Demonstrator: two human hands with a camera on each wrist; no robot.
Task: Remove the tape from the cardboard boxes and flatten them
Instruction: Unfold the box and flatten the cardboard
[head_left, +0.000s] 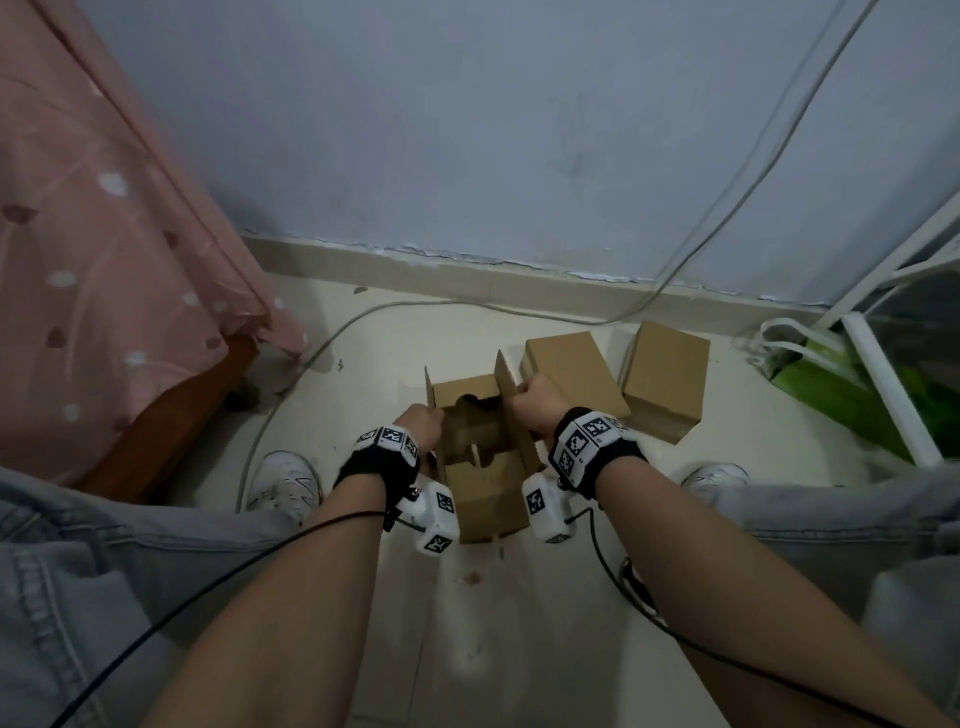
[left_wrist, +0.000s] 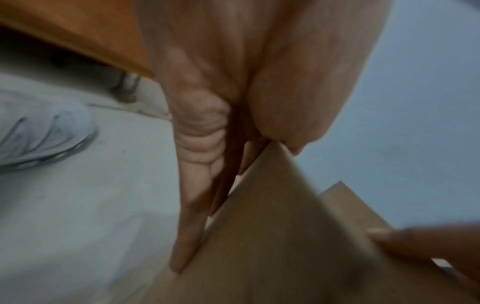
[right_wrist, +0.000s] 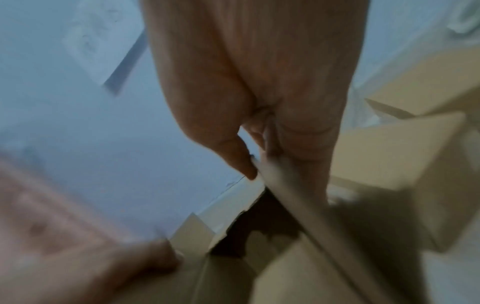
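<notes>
A person's left hand (head_left: 422, 422) and right hand (head_left: 536, 404) each grip a side flap of the opened box (head_left: 480, 452) on the floor, in front of two sealed boxes (head_left: 571, 374); pulling both flaps evenly outward should collapse it cleanly.

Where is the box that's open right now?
In the head view the open box sits on the floor between the person's feet, its side flaps held by the left hand and right hand. Two closed boxes lie just beyond, to its right.
</notes>
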